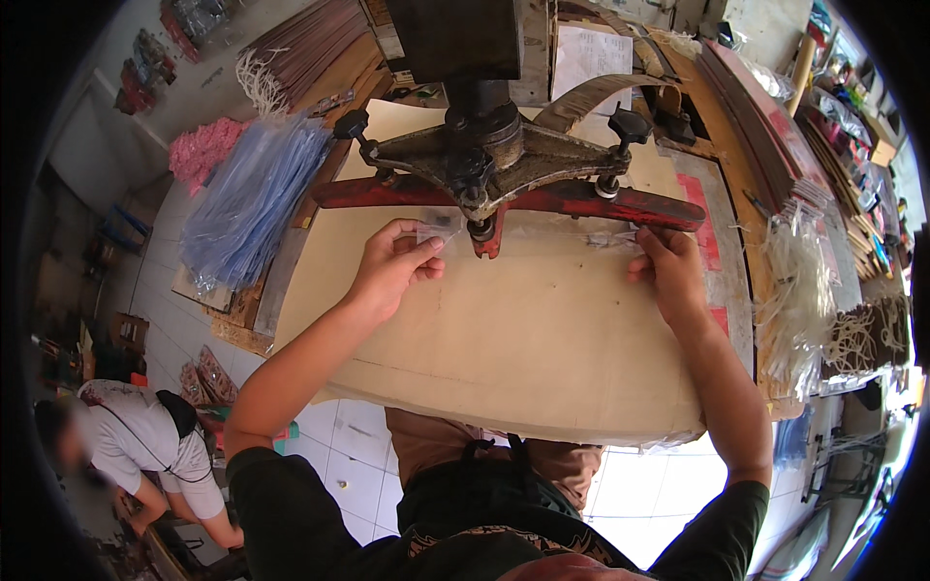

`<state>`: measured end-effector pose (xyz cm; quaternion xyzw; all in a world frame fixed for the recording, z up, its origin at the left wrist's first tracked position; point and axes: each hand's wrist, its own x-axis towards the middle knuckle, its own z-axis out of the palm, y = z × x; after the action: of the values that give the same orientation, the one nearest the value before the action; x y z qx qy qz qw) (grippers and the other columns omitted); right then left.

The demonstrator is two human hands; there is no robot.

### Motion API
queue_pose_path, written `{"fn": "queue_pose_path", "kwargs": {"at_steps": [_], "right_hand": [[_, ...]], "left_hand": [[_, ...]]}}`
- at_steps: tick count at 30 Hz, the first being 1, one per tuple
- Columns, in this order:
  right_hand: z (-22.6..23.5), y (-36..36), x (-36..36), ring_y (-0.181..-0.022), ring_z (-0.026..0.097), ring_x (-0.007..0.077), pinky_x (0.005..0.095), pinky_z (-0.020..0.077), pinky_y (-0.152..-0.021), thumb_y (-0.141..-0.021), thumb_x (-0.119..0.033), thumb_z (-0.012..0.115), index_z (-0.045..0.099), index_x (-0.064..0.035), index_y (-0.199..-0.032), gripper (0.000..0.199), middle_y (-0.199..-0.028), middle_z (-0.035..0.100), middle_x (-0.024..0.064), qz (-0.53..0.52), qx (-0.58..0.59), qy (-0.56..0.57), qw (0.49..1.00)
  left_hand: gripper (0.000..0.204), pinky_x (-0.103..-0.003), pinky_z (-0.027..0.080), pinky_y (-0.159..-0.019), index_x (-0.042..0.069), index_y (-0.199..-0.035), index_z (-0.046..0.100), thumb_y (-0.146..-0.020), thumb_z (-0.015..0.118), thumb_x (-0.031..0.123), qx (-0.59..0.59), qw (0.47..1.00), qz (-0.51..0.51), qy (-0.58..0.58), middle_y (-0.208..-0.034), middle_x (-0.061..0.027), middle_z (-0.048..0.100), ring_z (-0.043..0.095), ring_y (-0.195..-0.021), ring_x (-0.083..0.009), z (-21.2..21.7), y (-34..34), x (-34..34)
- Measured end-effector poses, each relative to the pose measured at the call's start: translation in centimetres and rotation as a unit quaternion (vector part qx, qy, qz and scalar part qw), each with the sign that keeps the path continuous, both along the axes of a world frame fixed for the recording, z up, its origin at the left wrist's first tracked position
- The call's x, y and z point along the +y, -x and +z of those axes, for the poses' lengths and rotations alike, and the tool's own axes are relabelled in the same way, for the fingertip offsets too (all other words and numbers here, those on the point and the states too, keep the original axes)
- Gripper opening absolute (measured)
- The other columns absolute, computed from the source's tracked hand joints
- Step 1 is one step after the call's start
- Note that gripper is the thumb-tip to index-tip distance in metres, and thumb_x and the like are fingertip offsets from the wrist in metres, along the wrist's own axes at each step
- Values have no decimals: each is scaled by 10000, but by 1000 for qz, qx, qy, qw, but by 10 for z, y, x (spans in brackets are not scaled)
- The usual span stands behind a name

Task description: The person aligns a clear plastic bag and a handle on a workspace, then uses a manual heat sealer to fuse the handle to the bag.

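A clear plastic sheet (523,232), thin and glossy, is shown stretched flat on the tan counter (504,339) beneath the red press bar (620,203). The left hand (392,266) is extended forward, fingers pinched on the sheet's left corner; the right hand (668,266) is likewise extended, fingers pressed together on its right end.

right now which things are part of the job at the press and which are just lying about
In use: left hand, right hand, clear plastic strip, red press bar, tan board.

Lying about: blue plastic sleeves, pink bundle, white ties, wood strips, paper sheet.
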<state>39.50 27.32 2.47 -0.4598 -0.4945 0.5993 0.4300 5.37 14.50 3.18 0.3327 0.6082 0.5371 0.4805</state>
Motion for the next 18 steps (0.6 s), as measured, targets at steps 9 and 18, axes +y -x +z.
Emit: {"fn": "queue_pose_path", "kwargs": {"at_steps": [9, 18], "right_hand": [[0, 2, -2, -712, 689, 192, 302, 612, -639, -985, -65, 565, 520, 118, -1235, 313, -1088, 621, 150, 7, 29, 10, 1000], [3, 3, -4, -732, 695, 199, 303, 612, -659, -986, -55, 556, 502, 121, -1244, 317, -1071, 624, 151, 1, 28, 20, 999]], "left_hand": [[242, -305, 608, -809, 37, -1095, 504, -927, 678, 34, 42, 998, -34, -15, -1014, -114, 654, 708, -936, -212, -2, 16, -7], [266, -269, 573, -651, 31, -1067, 489, -903, 697, 7, 81, 996, -9, -44, -1021, -115, 653, 703, -813, -184, 4, 7, -2]]}}
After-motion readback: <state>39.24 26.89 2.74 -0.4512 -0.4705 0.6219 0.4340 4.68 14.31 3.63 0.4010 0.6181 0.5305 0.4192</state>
